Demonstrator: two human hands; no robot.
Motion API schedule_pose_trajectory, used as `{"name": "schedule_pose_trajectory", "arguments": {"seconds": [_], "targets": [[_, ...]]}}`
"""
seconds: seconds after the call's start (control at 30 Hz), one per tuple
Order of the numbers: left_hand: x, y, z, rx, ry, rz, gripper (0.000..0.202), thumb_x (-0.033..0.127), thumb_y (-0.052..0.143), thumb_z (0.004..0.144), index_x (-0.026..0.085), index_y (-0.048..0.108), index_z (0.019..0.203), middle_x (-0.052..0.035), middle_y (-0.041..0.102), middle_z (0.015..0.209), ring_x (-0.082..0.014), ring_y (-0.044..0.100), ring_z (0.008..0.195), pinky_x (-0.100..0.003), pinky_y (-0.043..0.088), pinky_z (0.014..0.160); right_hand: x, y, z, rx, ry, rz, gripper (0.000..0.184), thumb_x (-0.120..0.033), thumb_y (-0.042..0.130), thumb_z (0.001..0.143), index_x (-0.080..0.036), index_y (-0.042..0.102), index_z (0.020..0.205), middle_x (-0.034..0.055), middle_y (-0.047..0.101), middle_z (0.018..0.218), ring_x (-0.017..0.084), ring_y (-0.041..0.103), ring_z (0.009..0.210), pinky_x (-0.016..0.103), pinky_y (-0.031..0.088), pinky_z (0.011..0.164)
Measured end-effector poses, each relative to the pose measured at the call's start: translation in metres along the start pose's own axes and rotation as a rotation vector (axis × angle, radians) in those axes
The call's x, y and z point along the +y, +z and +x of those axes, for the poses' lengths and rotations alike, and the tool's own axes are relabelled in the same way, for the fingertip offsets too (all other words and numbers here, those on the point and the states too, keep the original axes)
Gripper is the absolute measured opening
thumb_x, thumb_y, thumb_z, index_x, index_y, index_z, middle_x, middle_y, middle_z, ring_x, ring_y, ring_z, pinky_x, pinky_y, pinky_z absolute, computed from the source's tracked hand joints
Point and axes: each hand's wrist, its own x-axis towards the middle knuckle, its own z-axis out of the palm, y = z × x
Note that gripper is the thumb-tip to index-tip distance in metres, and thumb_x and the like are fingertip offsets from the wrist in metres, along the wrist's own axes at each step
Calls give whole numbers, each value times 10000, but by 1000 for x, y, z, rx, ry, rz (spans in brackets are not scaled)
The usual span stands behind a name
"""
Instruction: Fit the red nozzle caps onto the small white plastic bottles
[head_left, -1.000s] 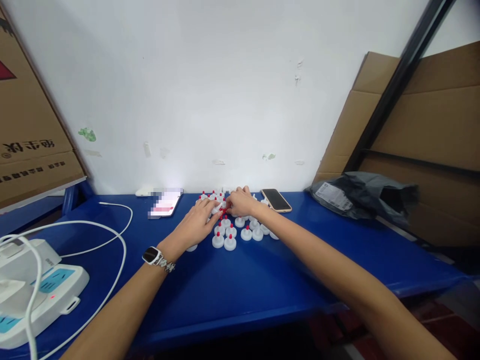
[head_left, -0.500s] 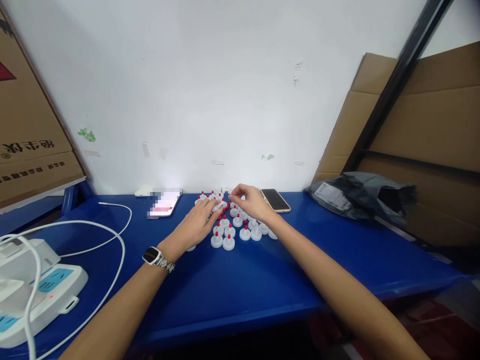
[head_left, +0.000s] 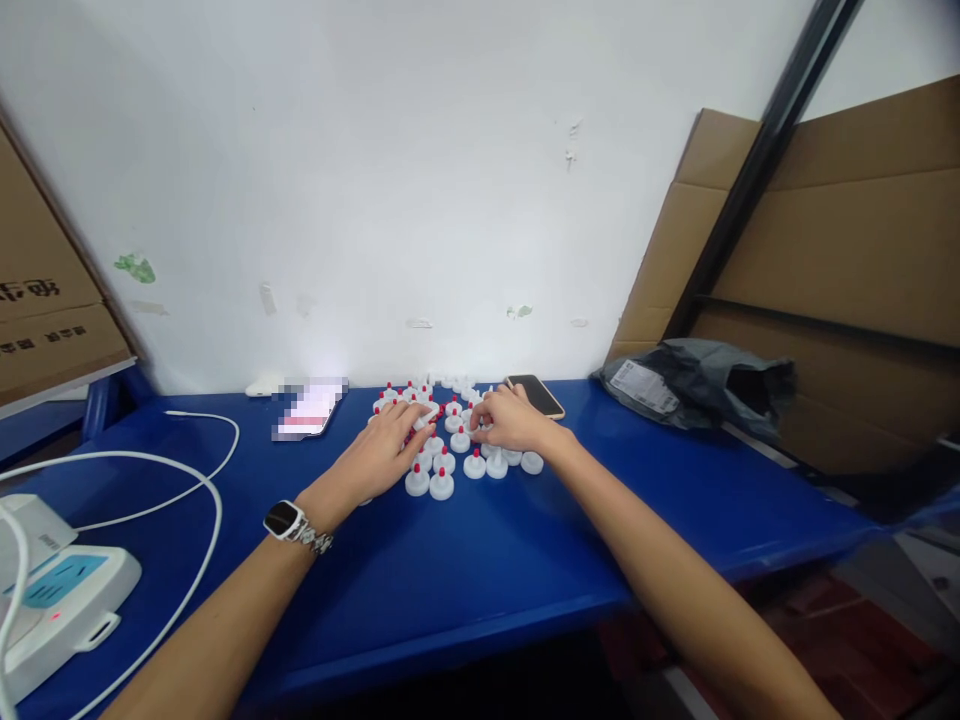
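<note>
Many white nozzle caps [head_left: 442, 484] with round bases stand grouped on the blue table; most carry small red tips. My left hand [head_left: 381, 443] is closed round a white nozzle cap [head_left: 426, 416], tilted on its side between thumb and fingers, just above the group. My right hand [head_left: 511, 418] reaches in from the right with curled fingers, low over the caps without red tips [head_left: 496, 464]. Whether something small sits in that pinch is hidden. Between the hands, loose red tips [head_left: 441, 410] lie among the caps, partly covered.
A phone [head_left: 541, 396] lies behind my right hand, and a lit phone [head_left: 315, 408] lies to the left. At far left are a power strip [head_left: 82, 590] and a looping white cable [head_left: 217, 500]. A grey plastic bag [head_left: 675, 385] rests at right beside cardboard [head_left: 840, 220].
My right hand has come down and nearer, from the far side of the group onto the caps at its right. My left hand keeps its cap. The view has turned slightly right.
</note>
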Motion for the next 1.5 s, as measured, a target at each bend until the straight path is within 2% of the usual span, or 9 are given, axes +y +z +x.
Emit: {"name": "schedule_pose_trajectory", "arguments": {"seconds": [0.23,0.4,0.5,0.57,0.67,0.8,1.0,1.2,1.5], "targets": [[3,5,4,-24,47,30,402,458,312,1010,192,547,1198,-103,607,1178,-262,542,1110,-442,446,978,5,4,1,9,-5,18,189,-407,686,798,-228,741,828,63,691,888,265,511,990,405,271,909],[7,6,4,-25,67,34,401,455,321,1009,187,557,1193,-106,610,1170,-265,544,1098,-450,446,968,5,11,3,-13,-18,11,131,-327,673,810,-231,761,822,73,693,894,271,498,1002,426,261,931],[10,4,4,-24,67,34,398,452,325,1006,189,564,1184,-108,616,1171,-268,550,1091,-452,451,960,5,14,5,42,-24,49,118,-293,672,799,-204,748,783,81,703,887,277,509,1012,437,277,946],[10,4,4,-33,59,40,405,451,318,1008,185,557,1198,-110,614,1173,-271,549,1096,-453,450,964,5,14,5,123,-31,186,114,-281,669,793,-186,728,771,74,709,874,256,545,975,415,328,929],[9,3,3,-37,62,41,411,452,305,1013,185,546,1212,-112,603,1171,-269,545,1100,-452,445,969,0,13,6,236,-60,631,135,-295,657,814,-165,693,831,58,717,852,190,615,838,335,437,816],[7,3,2,-11,82,26,396,449,281,1020,198,559,1147,-97,608,1094,-253,556,1036,-435,463,925,-11,15,10,219,-97,1150,271,-422,703,795,-162,662,858,36,703,752,153,636,702,292,493,694],[12,1,0,-5,117,0,371,417,281,1028,190,538,1170,-91,612,1140,-249,542,1059,-429,455,946,-23,25,13,267,-140,1265,352,-500,741,746,-165,652,811,9,663,718,121,588,648,256,462,630],[19,2,-1,71,88,10,420,430,243,1031,176,439,1301,-117,593,1127,-267,544,1060,-450,473,926,-34,25,13,332,-69,1400,395,-526,765,710,-187,568,752,-29,593,601,91,475,515,236,366,509],[18,-4,-2,62,98,-4,452,414,239,1035,168,361,1393,-144,528,1329,-275,481,1259,-463,433,1043,-52,22,14,393,-113,1400,436,-544,761,696,-207,485,677,-43,538,586,94,460,534,247,369,536]]}}
